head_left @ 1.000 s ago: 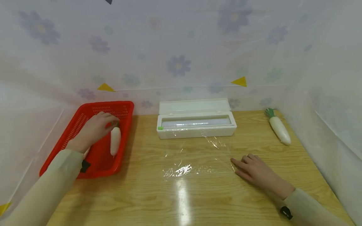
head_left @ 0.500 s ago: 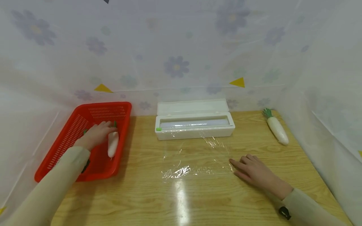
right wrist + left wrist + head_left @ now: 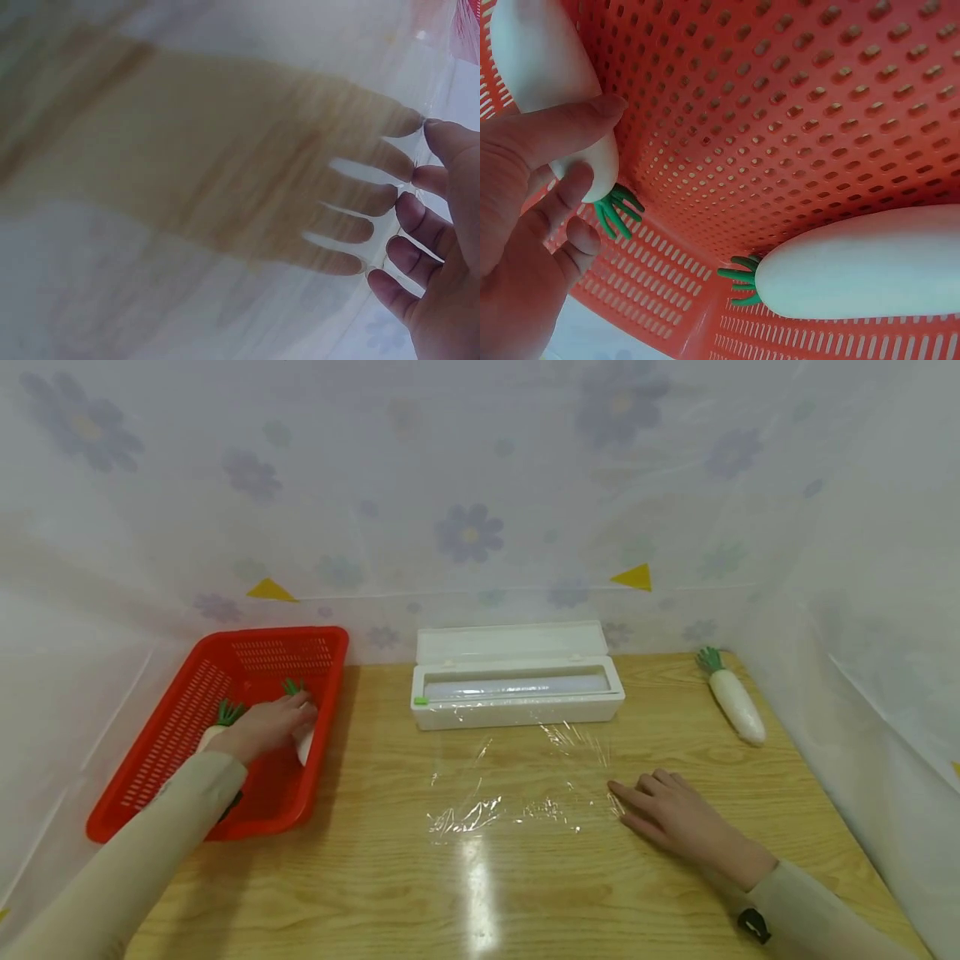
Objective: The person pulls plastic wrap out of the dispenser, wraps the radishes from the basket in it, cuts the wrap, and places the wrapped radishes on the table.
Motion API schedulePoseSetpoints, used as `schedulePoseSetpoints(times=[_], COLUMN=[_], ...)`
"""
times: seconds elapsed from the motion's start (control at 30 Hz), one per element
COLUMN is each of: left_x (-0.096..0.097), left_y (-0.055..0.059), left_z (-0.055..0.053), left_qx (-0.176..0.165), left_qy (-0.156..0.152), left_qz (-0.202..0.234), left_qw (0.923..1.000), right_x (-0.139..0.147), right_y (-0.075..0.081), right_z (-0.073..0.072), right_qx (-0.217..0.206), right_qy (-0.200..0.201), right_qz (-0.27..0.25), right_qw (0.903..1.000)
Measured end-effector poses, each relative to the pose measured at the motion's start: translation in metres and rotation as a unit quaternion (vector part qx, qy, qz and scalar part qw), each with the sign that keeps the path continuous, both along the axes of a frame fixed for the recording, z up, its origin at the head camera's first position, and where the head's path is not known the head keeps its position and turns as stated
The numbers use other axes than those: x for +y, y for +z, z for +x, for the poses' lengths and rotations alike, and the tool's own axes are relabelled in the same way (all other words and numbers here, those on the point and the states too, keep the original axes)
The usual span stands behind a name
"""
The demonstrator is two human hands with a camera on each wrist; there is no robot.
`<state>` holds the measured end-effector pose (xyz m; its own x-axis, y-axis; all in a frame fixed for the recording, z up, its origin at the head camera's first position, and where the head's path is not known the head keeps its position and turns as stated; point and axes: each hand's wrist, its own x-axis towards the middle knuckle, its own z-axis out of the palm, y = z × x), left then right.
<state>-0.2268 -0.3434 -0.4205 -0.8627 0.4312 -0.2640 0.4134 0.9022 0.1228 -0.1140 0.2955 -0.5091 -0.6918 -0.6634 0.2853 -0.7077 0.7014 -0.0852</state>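
My left hand [image 3: 266, 727] is inside the red plastic basket [image 3: 321, 764], with thumb and fingers round a white radish [image 3: 547, 60] near its green leafy top. In the left wrist view a second white radish [image 3: 862, 262] lies along the basket's other side. My right hand [image 3: 678, 814] rests on the table with loosely extended fingers. Its fingertips touch the right edge of a sheet of cling film [image 3: 517, 793]. The film runs out over the table from an open white dispenser box [image 3: 517, 714] that holds the roll.
Another white radish [image 3: 738, 706] with green leaves lies at the table's far right. The box's raised lid [image 3: 510, 643] stands before a flowered curtain [image 3: 480, 468] that closes off the back. Pale sheeting [image 3: 892, 652] hangs at the right side.
My left hand has come down lower into the basket and closed round the radish, whose lower end has shifted slightly. The right hand stays at the film's edge.
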Motion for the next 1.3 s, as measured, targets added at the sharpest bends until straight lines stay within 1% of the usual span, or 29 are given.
schedulePoseSetpoints(times=[0.07,0.13,0.27,0.33,0.4,0.47,0.53,0.6,0.73,0.8,0.87,0.9,0.93,0.97,1.03,1.1,1.13,1.17,1.2,1.23,1.3], left_x=[-0.001,-0.001,-0.005,-0.009,-0.012,-0.014,-0.017,-0.019,-0.026,-0.030,-0.031,-0.031,-0.028,-0.024,-0.014,-0.002,0.005,0.011,0.018,0.025,0.042], left_y=[-0.002,-0.002,-0.002,0.000,0.004,0.011,0.019,0.028,0.045,0.053,0.063,0.068,0.073,0.079,0.089,0.099,0.104,0.108,0.110,0.112,0.114], left_z=[0.000,-0.001,-0.001,-0.001,-0.001,0.000,0.000,0.000,0.000,0.003,0.008,0.010,0.013,0.016,0.018,0.021,0.023,0.024,0.025,0.027,0.030], left_qx=[0.036,0.056,0.085,0.102,0.109,0.110,0.108,0.113,0.149,0.182,0.230,0.254,0.282,0.318,0.386,0.434,0.453,0.468,0.482,0.493,0.511], left_qy=[-0.043,-0.062,-0.069,-0.070,-0.055,-0.033,-0.006,0.014,0.045,0.054,0.051,0.048,0.043,0.034,0.005,-0.023,-0.038,-0.054,-0.067,-0.080,-0.100], left_qz=[-0.030,-0.047,-0.064,-0.066,-0.058,-0.042,-0.020,0.001,0.029,0.035,0.038,0.044,0.049,0.055,0.071,0.089,0.089,0.078,0.076,0.076,0.066], left_qw=[0.9980,0.9954,0.9920,0.9901,0.9909,0.9925,0.9939,0.9935,0.9874,0.9813,0.9712,0.9650,0.9571,0.9460,0.9196,0.8962,0.8862,0.8784,0.8701,0.8631,0.8514], right_x=[0.000,0.000,0.001,0.001,0.001,0.002,0.002,0.002,0.001,0.000,-0.001,-0.001,-0.002,-0.002,-0.002,-0.002,-0.002,-0.002,-0.002,-0.002,-0.002], right_y=[0.000,0.000,0.000,0.000,0.000,0.000,-0.001,-0.001,-0.001,-0.001,-0.001,-0.001,-0.001,0.000,0.000,0.001,0.001,0.000,0.000,0.000,0.000], right_z=[0.000,0.000,-0.001,-0.002,-0.002,-0.003,-0.003,-0.004,-0.005,-0.005,-0.005,-0.005,-0.006,-0.006,-0.007,-0.007,-0.007,-0.008,-0.008,-0.008,-0.008], right_qx=[-0.001,-0.001,-0.003,-0.003,-0.003,-0.003,-0.004,-0.004,-0.006,-0.007,-0.007,-0.007,-0.006,-0.005,-0.003,0.002,0.004,0.006,0.007,0.009,0.011], right_qy=[0.000,0.001,0.001,0.001,0.001,0.000,0.000,-0.002,-0.006,-0.007,-0.006,-0.006,-0.005,-0.004,-0.002,0.000,0.000,0.000,0.000,0.001,0.002], right_qz=[-0.001,-0.001,-0.001,-0.001,-0.001,-0.001,0.001,0.003,0.004,0.004,0.003,0.003,0.004,0.003,0.002,0.000,0.000,-0.001,-0.002,-0.003,-0.004], right_qw=[1.0000,1.0000,1.0000,1.0000,1.0000,1.0000,1.0000,1.0000,1.0000,0.9999,0.9999,1.0000,1.0000,1.0000,1.0000,1.0000,1.0000,1.0000,1.0000,1.0000,0.9999])
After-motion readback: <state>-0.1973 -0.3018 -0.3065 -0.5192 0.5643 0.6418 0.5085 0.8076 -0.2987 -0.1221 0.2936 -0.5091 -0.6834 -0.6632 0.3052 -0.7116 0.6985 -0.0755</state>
